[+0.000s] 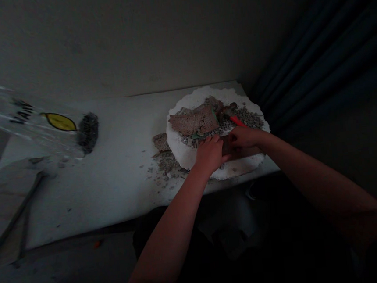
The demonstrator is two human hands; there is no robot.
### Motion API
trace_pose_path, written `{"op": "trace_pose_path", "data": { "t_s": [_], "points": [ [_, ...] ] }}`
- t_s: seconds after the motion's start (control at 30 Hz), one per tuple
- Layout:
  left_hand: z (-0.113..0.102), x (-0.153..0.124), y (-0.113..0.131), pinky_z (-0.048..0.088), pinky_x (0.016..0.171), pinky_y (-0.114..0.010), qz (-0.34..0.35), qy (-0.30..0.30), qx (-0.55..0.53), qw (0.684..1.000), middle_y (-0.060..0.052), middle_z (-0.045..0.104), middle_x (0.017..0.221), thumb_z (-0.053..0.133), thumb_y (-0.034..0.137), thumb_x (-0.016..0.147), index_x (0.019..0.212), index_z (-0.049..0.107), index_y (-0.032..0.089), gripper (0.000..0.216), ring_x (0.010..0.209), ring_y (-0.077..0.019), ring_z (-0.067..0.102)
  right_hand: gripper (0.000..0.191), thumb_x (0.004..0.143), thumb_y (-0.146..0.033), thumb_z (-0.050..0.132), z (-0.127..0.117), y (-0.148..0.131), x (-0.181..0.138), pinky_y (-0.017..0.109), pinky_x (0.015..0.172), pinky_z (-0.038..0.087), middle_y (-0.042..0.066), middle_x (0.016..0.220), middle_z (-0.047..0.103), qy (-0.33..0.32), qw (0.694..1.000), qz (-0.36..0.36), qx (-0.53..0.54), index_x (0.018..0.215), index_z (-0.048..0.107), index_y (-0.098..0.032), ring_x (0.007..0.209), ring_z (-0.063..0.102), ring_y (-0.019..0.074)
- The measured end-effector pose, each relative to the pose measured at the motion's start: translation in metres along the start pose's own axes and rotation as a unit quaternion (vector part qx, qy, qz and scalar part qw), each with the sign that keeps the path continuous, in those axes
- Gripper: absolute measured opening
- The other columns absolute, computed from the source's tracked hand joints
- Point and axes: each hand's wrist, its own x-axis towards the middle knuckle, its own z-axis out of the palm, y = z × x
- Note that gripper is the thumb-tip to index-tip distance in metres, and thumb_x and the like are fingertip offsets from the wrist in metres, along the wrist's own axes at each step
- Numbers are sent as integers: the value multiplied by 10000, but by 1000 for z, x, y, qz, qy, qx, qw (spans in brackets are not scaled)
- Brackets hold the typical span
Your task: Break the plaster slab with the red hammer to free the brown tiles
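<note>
Both my hands meet over a round white foam slab on a white table. My left hand is closed on one end of a small brown piece, and my right hand grips its other end. Beyond them on the slab lie a large cracked brown fragment, grey rubble and a tool with a red handle.
More crumbs and a brown chip lie on the table left of the slab. A dark bristly brush and a clear plastic bag with a yellow label sit at the left. Dark curtains hang at the right.
</note>
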Motion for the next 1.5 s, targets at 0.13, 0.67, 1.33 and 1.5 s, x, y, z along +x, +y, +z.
{"op": "trace_pose_path", "data": {
  "t_s": [0.13,0.67,1.33,1.5],
  "points": [
    [0,-1,0,477,969,-438,1,4,-3,1000,-139,629,1225,750,452,846,1101,672,152,402,1187,-323,556,153,838,-93,601,-2,-6,-2,231,613,485,51,722,748,0,1000,4,-23,747,702,-163,684,687,162],
    [0,-1,0,486,953,-432,5,9,4,1000,-135,636,1215,749,450,848,1098,670,154,396,1176,-317,568,98,840,-148,665,5,-1,-8,275,690,481,56,848,723,74,995,-42,-55,936,676,-162,773,657,184],
    [-15,-1,-23,500,1007,-386,32,-22,-101,994,-118,672,1245,611,239,919,1193,685,172,291,1159,-252,632,101,944,-295,520,53,-23,-81,312,750,506,80,977,628,322,928,-171,82,875,560,-235,910,613,214],
    [-35,-12,-57,512,982,-340,-30,96,-216,971,-79,708,1245,485,235,997,1359,595,211,380,1114,-188,665,146,972,-296,503,141,-88,-75,333,719,487,93,956,727,120,977,-174,-16,1021,626,-235,816,672,232]
  ]
}}
